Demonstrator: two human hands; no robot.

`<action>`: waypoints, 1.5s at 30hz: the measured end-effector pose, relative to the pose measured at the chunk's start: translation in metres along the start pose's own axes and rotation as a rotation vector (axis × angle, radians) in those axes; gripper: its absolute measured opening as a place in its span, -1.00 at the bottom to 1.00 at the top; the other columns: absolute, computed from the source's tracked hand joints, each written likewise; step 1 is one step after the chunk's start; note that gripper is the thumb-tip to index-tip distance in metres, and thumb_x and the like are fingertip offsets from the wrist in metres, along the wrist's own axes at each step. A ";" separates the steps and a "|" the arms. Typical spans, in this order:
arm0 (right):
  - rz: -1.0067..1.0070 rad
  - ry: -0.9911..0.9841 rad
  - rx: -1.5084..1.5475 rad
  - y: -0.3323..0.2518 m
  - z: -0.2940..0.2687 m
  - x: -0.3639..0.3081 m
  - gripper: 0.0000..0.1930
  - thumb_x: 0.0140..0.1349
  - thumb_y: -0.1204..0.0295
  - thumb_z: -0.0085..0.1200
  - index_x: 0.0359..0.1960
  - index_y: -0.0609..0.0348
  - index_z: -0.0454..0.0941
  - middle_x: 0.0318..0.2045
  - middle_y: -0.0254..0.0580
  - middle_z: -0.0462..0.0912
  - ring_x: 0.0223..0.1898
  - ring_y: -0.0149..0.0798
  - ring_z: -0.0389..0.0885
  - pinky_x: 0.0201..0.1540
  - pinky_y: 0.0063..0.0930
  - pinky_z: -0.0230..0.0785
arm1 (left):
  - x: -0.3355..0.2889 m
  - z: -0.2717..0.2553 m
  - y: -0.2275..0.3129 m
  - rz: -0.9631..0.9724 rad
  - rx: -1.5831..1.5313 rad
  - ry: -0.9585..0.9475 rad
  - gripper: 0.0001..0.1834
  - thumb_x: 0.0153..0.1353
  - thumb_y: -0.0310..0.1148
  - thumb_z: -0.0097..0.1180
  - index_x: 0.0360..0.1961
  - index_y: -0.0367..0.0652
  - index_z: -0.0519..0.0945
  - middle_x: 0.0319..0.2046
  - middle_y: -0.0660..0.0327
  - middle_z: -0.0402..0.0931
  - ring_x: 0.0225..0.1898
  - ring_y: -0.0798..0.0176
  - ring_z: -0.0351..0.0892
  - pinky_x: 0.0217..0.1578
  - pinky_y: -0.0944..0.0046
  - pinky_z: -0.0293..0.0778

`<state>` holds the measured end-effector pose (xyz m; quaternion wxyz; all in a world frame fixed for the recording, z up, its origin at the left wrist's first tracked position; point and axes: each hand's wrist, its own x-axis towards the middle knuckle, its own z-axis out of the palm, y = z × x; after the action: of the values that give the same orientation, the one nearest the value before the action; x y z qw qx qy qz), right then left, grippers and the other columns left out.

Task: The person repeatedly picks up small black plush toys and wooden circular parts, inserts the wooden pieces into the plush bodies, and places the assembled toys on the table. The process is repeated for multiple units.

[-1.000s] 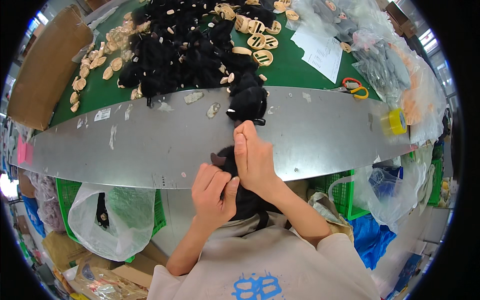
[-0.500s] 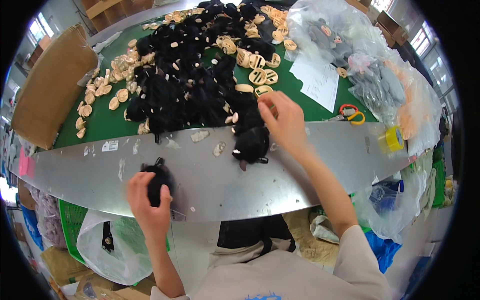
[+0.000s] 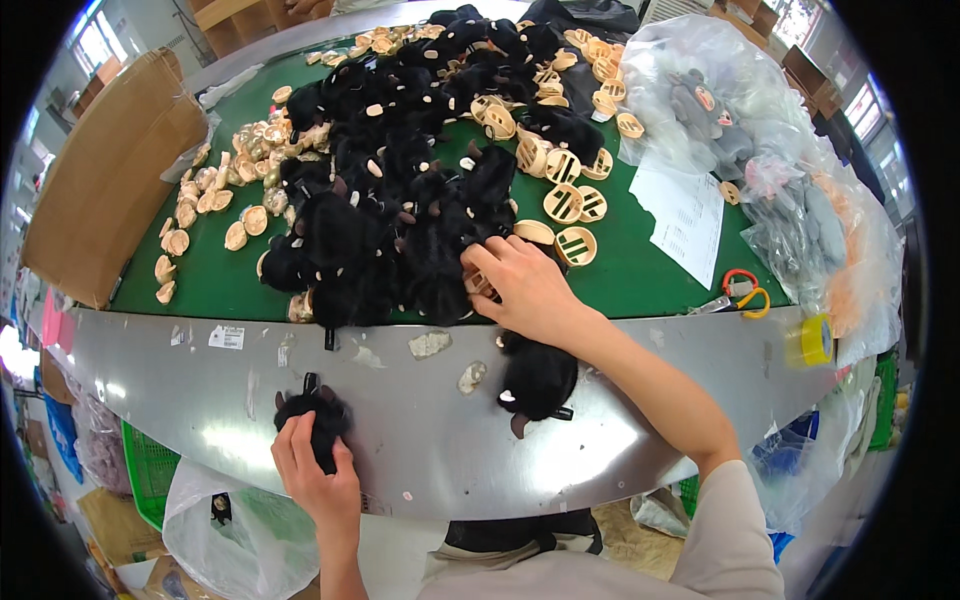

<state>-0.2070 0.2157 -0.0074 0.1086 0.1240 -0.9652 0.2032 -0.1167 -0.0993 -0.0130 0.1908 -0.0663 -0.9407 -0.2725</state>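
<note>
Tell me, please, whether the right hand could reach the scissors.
Probably yes: only green mat and a paper sheet seem to lie between the right hand and the scissors, which lie uncovered.

Left hand (image 3: 318,478) and right hand (image 3: 525,290) busy well apart

We note the left hand low on the metal table edge (image 3: 430,450), fingers and thumb around a small black plush (image 3: 325,425). Right hand at the near side of a black plush heap (image 3: 340,230), fingers curled over a beige slotted piece (image 3: 480,286); we can't tell if it's gripped. Just below that wrist, a second black plush (image 3: 540,380) lies on metal. Right of the heap, on green mat (image 3: 640,290), we log beige slotted discs (image 3: 562,203), a torn white sheet (image 3: 680,220) and red-and-yellow-handled scissors (image 3: 740,290). Yellow tape roll (image 3: 818,340) nearby. Cardboard (image 3: 110,190) stands far left.
</note>
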 end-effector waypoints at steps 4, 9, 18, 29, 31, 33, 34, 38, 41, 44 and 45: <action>-0.012 0.077 -0.105 0.005 0.015 0.004 -0.46 -0.05 0.34 0.24 0.04 0.19 0.51 -0.27 -0.12 0.51 -0.21 -0.09 0.51 -0.10 -0.25 0.43 | 0.003 0.005 -0.002 0.034 -0.029 0.056 -0.70 0.08 -0.60 0.16 -0.11 -0.28 0.55 -0.19 0.06 0.52 -0.13 -0.04 0.51 -0.09 0.12 0.42; 0.029 0.104 -0.100 0.006 0.014 0.001 -0.45 -0.05 0.26 0.22 0.03 0.23 0.54 -0.23 -0.06 0.54 -0.16 -0.06 0.57 -0.12 -0.25 0.51 | 0.004 0.008 -0.004 0.054 -0.088 0.099 -0.83 0.23 -0.53 0.08 -0.15 -0.29 0.57 -0.29 0.06 0.54 -0.27 -0.03 0.53 -0.21 0.12 0.43; 0.117 0.130 0.101 0.005 -0.001 -0.014 -0.45 0.05 0.28 0.23 0.09 0.21 0.41 -0.11 -0.01 0.53 -0.09 0.04 0.58 -0.07 -0.15 0.49 | 0.010 -0.011 0.000 0.092 -0.169 0.011 -0.57 0.10 -0.57 0.11 0.06 -0.26 0.48 -0.03 0.02 0.48 -0.07 -0.06 0.52 -0.10 0.09 0.45; 0.221 0.432 0.523 0.012 -0.036 -0.034 -0.50 0.08 0.34 0.27 0.05 0.18 0.39 -0.20 -0.05 0.57 -0.17 -0.10 0.59 -0.05 -0.29 0.44 | 0.002 -0.019 -0.007 0.046 -0.183 -0.066 -0.62 0.09 -0.53 0.15 -0.01 -0.23 0.49 -0.13 0.06 0.44 -0.11 -0.06 0.49 -0.12 0.07 0.44; 0.268 0.481 0.514 0.022 -0.047 -0.035 -0.52 0.12 0.30 0.24 0.05 0.16 0.41 -0.21 -0.08 0.58 -0.19 -0.21 0.59 -0.09 -0.35 0.44 | 0.001 -0.019 -0.006 0.086 -0.202 -0.057 -0.62 0.10 -0.52 0.14 -0.01 -0.23 0.49 -0.11 0.05 0.43 -0.09 -0.07 0.49 -0.11 0.07 0.44; 0.315 0.482 0.560 0.023 -0.060 -0.038 -0.59 0.20 0.31 0.17 0.05 0.16 0.41 -0.25 -0.17 0.58 -0.25 -0.28 0.58 -0.14 -0.42 0.43 | -0.003 -0.019 -0.005 0.097 -0.210 -0.063 -0.62 0.10 -0.51 0.13 0.00 -0.23 0.49 -0.10 0.03 0.43 -0.08 -0.08 0.48 -0.10 0.06 0.44; 0.338 0.474 0.556 0.021 -0.069 -0.041 -0.62 0.25 0.30 0.12 0.06 0.15 0.40 -0.29 -0.21 0.58 -0.30 -0.31 0.58 -0.19 -0.46 0.43 | -0.004 -0.019 -0.004 0.107 -0.217 -0.067 -0.61 0.10 -0.50 0.13 0.00 -0.23 0.49 -0.09 0.03 0.43 -0.07 -0.09 0.48 -0.10 0.06 0.44; 0.531 0.351 0.941 0.048 -0.075 -0.050 -0.66 0.38 0.18 -0.05 0.01 0.16 0.41 -0.37 -0.26 0.56 -0.45 -0.38 0.55 -0.35 -0.53 0.42 | -0.009 -0.015 -0.008 0.148 -0.213 -0.050 -0.60 0.09 -0.48 0.13 0.02 -0.23 0.49 -0.07 0.01 0.43 -0.06 -0.12 0.48 -0.06 0.02 0.42; 0.620 0.288 1.211 0.039 -0.081 -0.062 -0.59 0.41 0.06 -0.15 -0.05 0.19 0.42 -0.38 -0.25 0.56 -0.46 -0.36 0.58 -0.42 -0.54 0.44 | -0.012 -0.013 -0.012 0.183 -0.194 -0.019 -0.59 0.08 -0.48 0.13 0.01 -0.23 0.49 -0.06 0.01 0.43 -0.05 -0.12 0.47 -0.04 0.01 0.41; 0.589 0.306 1.428 0.049 -0.080 -0.072 -0.58 0.41 0.03 -0.13 -0.13 0.19 0.45 -0.39 -0.28 0.56 -0.45 -0.38 0.59 -0.44 -0.55 0.43 | -0.013 -0.011 -0.012 0.198 -0.193 -0.009 -0.59 0.07 -0.48 0.13 0.01 -0.23 0.50 -0.07 0.02 0.43 -0.05 -0.12 0.47 -0.03 0.01 0.40; 0.600 0.304 1.427 0.051 -0.081 -0.074 -0.55 0.39 -0.01 -0.11 -0.16 0.19 0.48 -0.40 -0.30 0.56 -0.47 -0.41 0.56 -0.44 -0.58 0.43 | -0.014 -0.011 -0.011 0.198 -0.195 -0.009 -0.59 0.07 -0.48 0.13 0.01 -0.23 0.50 -0.07 0.02 0.43 -0.05 -0.12 0.47 -0.03 0.01 0.40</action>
<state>-0.1385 0.3094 0.0273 0.0740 -0.1312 -0.5682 0.8090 -0.1033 -0.1148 -0.0153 0.2052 -0.1783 -0.8994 -0.3422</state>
